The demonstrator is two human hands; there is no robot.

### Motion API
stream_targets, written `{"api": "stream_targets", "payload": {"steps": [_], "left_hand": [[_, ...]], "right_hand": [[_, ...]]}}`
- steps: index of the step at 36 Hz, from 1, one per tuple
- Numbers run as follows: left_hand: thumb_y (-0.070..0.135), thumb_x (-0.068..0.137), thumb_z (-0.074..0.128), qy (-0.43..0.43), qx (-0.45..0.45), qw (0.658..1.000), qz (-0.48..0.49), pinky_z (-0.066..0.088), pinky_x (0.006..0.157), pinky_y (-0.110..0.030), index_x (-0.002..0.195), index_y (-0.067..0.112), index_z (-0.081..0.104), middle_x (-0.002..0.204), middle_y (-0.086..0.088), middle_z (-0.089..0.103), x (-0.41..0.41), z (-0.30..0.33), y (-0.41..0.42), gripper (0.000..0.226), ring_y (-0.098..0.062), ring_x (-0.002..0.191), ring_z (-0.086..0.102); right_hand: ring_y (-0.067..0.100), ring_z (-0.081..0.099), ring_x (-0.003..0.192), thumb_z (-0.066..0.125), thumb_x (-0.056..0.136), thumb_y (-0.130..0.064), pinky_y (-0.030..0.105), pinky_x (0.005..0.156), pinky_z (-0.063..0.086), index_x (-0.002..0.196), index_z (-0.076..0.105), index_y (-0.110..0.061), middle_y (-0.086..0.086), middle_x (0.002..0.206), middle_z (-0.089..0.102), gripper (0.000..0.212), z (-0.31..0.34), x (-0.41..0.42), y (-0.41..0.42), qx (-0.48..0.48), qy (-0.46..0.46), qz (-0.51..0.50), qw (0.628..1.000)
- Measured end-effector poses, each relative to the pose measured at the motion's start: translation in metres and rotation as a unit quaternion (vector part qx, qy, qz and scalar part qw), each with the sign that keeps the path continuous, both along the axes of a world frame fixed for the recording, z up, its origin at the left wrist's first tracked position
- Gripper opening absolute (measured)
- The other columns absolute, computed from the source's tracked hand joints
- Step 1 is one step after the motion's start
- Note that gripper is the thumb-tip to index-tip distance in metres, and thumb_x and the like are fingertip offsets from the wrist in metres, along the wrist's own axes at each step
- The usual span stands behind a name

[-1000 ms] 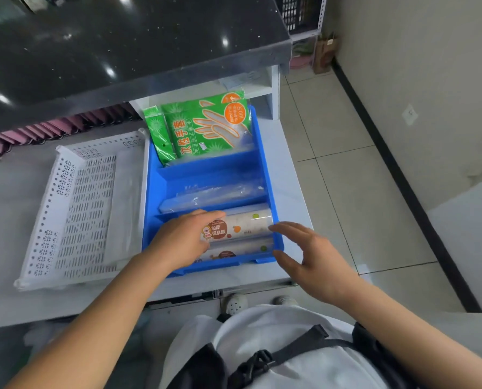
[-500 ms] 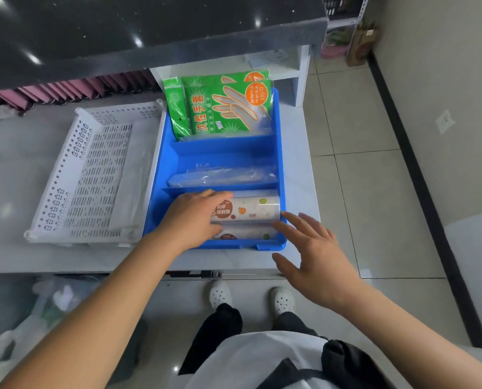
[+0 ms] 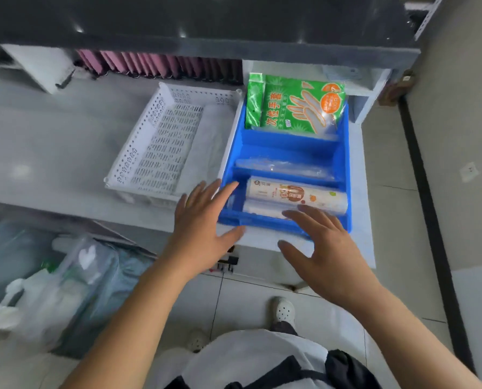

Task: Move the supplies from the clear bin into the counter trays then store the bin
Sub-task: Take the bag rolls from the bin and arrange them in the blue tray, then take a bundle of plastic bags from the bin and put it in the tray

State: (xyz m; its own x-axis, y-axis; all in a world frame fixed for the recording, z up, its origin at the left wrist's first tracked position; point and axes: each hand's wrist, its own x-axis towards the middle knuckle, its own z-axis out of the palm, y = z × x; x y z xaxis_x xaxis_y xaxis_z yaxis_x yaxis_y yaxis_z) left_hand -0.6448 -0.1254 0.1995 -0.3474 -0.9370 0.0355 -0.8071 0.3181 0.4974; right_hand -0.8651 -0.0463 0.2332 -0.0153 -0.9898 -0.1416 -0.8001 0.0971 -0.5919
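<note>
A blue divided tray (image 3: 287,143) sits on the white counter. Its far compartment holds green glove packs (image 3: 293,106). The middle one holds a clear plastic pack (image 3: 284,168). In the near compartment lie white cling-film rolls (image 3: 295,196). A white perforated tray (image 3: 164,144) stands to the left, touching the blue one. My left hand (image 3: 203,228) hovers open at the blue tray's near-left corner, holding nothing. My right hand (image 3: 324,248) is open just in front of the tray's near edge, also holding nothing. A clear bin (image 3: 74,290) with white bags sits on the floor at lower left.
A dark countertop (image 3: 206,21) overhangs the white counter (image 3: 51,141). Pink folders (image 3: 161,64) line the back under it. The tiled floor (image 3: 396,209) runs along the right to a wall with a black baseboard. My shoes (image 3: 284,311) are below.
My left hand has let go of the cling-film roll and drawn back to the tray's near-left corner. The right hand has also pulled back slightly. The view has shifted left and down.
</note>
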Motion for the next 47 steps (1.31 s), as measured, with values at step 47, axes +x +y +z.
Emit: {"api": "stream_targets", "payload": {"steps": [47], "left_hand": [[0.037, 0.089, 0.07, 0.223, 0.409, 0.675, 0.573, 0.026, 0.116, -0.036, 0.154, 0.029, 0.028, 0.16, -0.002, 0.028, 0.646, -0.166, 0.158, 0.078, -0.021, 0.145, 0.029]], "right_hand": [[0.023, 0.046, 0.134, 0.057, 0.093, -0.049, 0.041, 0.11, 0.037, 0.144, 0.044, -0.031, -0.001, 0.151, 0.046, 0.056, -0.158, 0.717, -0.166, 0.28, 0.153, 0.519, 0.793]]}}
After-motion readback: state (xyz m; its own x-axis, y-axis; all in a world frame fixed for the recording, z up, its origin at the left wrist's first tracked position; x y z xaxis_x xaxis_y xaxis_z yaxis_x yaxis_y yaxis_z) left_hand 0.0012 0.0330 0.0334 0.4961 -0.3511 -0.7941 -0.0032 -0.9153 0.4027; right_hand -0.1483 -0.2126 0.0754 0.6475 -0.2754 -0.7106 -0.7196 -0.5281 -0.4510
